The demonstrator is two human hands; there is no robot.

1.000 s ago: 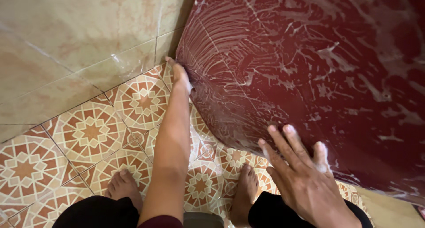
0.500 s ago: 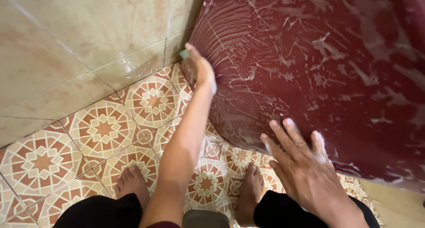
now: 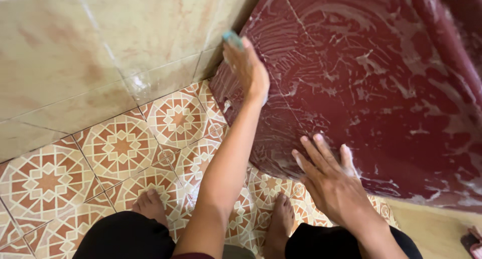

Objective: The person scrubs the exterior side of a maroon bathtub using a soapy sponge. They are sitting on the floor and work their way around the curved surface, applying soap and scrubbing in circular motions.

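Patterned floor tiles (image 3: 120,148) meet a soapy dark red tiled wall (image 3: 381,78); left hand (image 3: 246,68) fingers clamped on a teal scrubber (image 3: 232,37) against it, right hand (image 3: 329,181) fingers spread flat on it

The soapy wall (image 3: 381,83) stands to the right, meeting the tiled wall (image 3: 100,48) on the left in a corner. Below lies the patterned floor (image 3: 115,148), with two bare feet (image 3: 150,206) on it near the corner.

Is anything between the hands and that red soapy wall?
Under the left hand sits a small teal scrubber, pressed on the soapy dark red surface. The right hand lies flat on it, only suds between.
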